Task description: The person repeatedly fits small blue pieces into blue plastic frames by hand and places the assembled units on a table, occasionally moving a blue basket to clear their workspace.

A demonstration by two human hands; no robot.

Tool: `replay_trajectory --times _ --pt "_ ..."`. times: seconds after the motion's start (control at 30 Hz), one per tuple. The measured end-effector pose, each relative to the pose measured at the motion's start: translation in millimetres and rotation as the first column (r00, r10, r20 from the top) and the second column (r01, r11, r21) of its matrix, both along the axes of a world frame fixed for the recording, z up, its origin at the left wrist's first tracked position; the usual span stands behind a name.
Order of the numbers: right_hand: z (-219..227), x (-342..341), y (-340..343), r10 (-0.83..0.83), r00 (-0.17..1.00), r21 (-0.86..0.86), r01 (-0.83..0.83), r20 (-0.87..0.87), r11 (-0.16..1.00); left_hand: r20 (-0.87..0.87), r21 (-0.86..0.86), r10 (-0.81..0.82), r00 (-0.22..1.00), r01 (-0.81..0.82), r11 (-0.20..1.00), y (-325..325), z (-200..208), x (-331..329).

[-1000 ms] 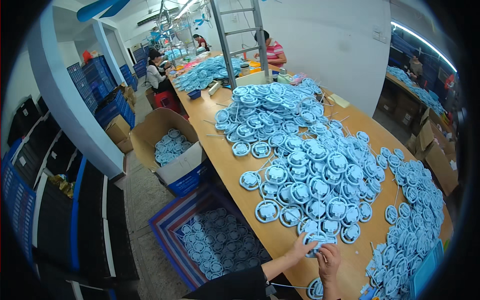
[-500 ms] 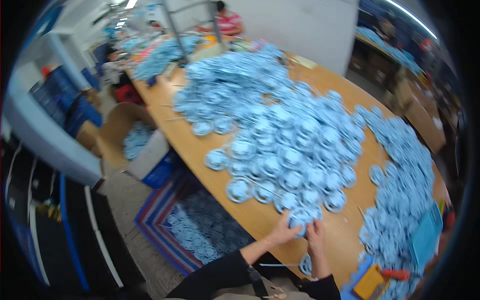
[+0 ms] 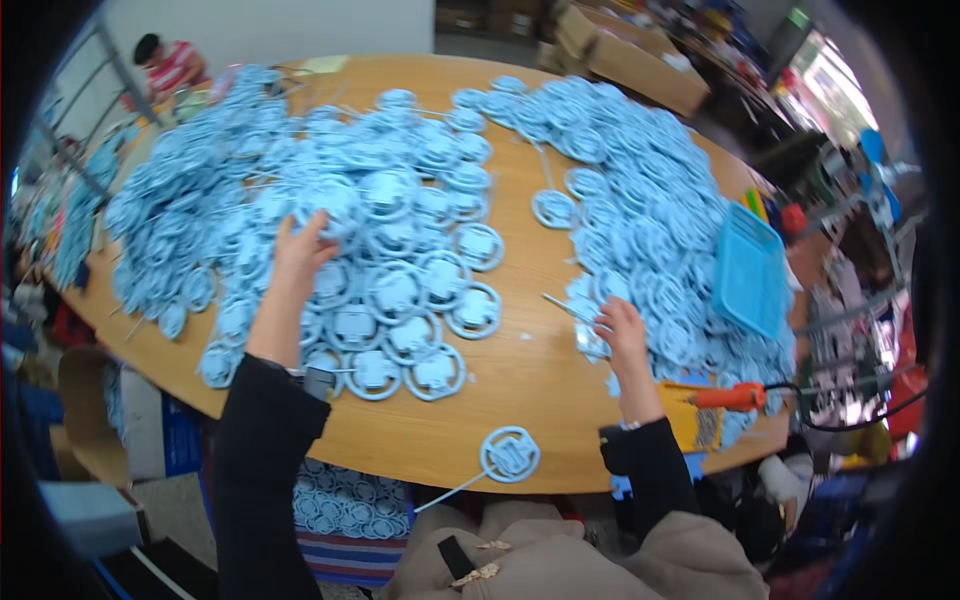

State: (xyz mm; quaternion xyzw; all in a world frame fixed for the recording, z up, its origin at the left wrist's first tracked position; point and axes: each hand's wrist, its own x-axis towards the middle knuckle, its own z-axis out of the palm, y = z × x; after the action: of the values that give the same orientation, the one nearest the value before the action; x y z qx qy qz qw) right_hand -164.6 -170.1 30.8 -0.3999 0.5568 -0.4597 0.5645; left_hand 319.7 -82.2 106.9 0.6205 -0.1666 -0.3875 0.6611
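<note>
Left hand (image 3: 300,250) reaches into the large heap of light-blue round plastic parts (image 3: 330,200), fingers curled over one part on top. Right hand (image 3: 618,328) rests at the near edge of the second heap (image 3: 650,210), fingers bent on a part; whether it grips cannot be told. Bare wooden worktop (image 3: 530,300) runs between the heaps and along the near edge, where a single part (image 3: 510,453) lies. A blue tray (image 3: 750,270) sits on the right heap. Another person (image 3: 170,65) works at the far left.

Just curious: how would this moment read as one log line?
left hand: reaching into left pile of blue round parts | right hand: on right pile | one part at table edge
</note>
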Motion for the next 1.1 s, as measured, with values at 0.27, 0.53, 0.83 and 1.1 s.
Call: replay_trajectory --times 0.27,0.53,0.83,1.1 --pt "9.6 76.0 -90.6 -0.051 0.736 -0.599 -0.506 -0.675 0.621 0.682 0.353 -0.48 0.551 0.328 0.877 84.2 -115.7 -139.0" --pt "-95.0 83.1 -255.4 0.031 0.213 -0.117 -0.645 -0.977 0.755 0.765 0.511 -0.643 -0.017 0.623 0.592 179.4 -85.7 -293.5" --pt "-34.8 111.2 -147.2 0.518 0.638 -0.216 -0.725 -0.57 0.654 0.514 0.108 -0.415 0.75 0.424 0.899 115.3 -147.7 -332.8" --pt "30.2 77.4 73.1 0.758 0.533 -0.207 -0.846 -0.376 0.492 -0.473 -0.053 -0.342 0.812 0.361 0.931 81.9 -80.3 -269.8"
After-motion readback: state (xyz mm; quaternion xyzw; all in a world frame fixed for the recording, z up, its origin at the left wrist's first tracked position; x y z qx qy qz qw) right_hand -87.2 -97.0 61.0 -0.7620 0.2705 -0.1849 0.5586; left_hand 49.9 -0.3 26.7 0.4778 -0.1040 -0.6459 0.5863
